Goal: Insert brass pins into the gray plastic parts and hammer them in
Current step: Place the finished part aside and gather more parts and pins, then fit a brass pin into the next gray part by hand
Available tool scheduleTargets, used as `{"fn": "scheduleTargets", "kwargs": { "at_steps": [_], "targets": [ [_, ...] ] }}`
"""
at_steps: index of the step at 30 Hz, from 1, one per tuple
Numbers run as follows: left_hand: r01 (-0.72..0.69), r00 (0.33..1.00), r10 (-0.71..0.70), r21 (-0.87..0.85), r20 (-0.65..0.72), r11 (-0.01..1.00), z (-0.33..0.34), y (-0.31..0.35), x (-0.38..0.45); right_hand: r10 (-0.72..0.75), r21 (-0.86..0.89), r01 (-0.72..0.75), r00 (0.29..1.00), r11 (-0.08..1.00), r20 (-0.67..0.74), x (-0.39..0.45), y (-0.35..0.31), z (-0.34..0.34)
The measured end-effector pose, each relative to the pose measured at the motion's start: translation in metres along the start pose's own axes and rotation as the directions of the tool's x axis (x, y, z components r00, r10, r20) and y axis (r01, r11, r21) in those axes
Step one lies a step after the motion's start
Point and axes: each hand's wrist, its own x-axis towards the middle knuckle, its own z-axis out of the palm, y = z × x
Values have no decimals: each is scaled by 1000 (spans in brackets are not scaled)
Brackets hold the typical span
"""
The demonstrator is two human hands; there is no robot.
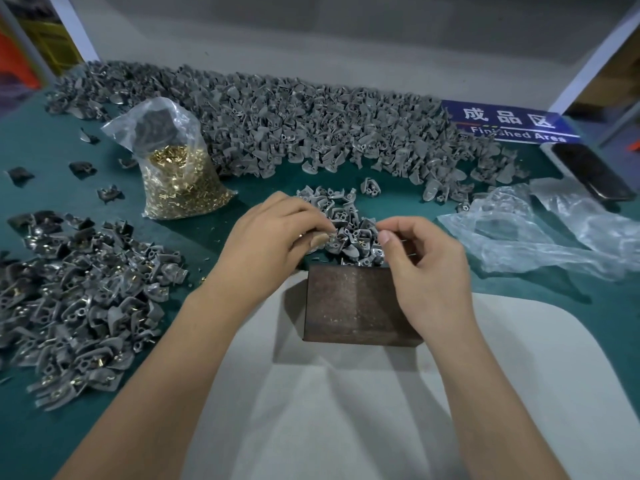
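both hands over small gray parts pile mid-tabletop, beyond brown block. left hand pinches gray part; right hand fingers curled, pinching something small, unclear what. brass pins bag toward far left edge.

Both bare forearms reach forward, left hand and right hand close together, fingers curled, fingertips pinched, nearly meeting.
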Motion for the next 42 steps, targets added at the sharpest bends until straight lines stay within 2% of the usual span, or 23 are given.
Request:
{"fn": "scheduleTargets", "kwargs": {
  "at_steps": [4,7,10,15,18,21,26,32,35,39,42],
  "targets": [
    [25,1000,-25,9,1,1000,-4,2,-1,-2,-2,2,1000,1000,2,0,-1,0],
    [134,990,-138,-150,-13,979,1,5,-4,-9,-7,9,1000,1000,4,-1,-2,0],
    [282,943,-329,-403,-51,870,9,8,-3,-1,-7,1,1000,1000,6,-1,-2,0],
    [311,885,-463,-679,-49,665,6,9,1,-46,-39,47,999,998,17,-2,-3,-2],
    [308,892,-452,-719,-9,623,5,13,1,-187,-123,191,981,974,44,-6,-7,-1],
    [259,932,-360,-760,36,596,4,23,1,-275,-88,276,961,957,31,-7,-9,-1],
    [270,926,-369,-814,74,514,4,37,0,-275,21,275,961,961,-23,-8,-11,-3],
    [297,918,-374,-849,129,437,6,41,1,-242,45,245,968,968,-64,-8,-11,1],
    [288,925,-362,-839,117,463,7,41,0,-249,45,252,967,967,-56,-8,-11,2],
    [325,906,-398,-838,142,439,10,41,-1,-275,47,277,961,960,-42,-9,-13,2],
    [297,922,-364,-847,135,440,12,41,-2,-284,39,286,958,958,-36,-8,-13,1]
  ]
}}
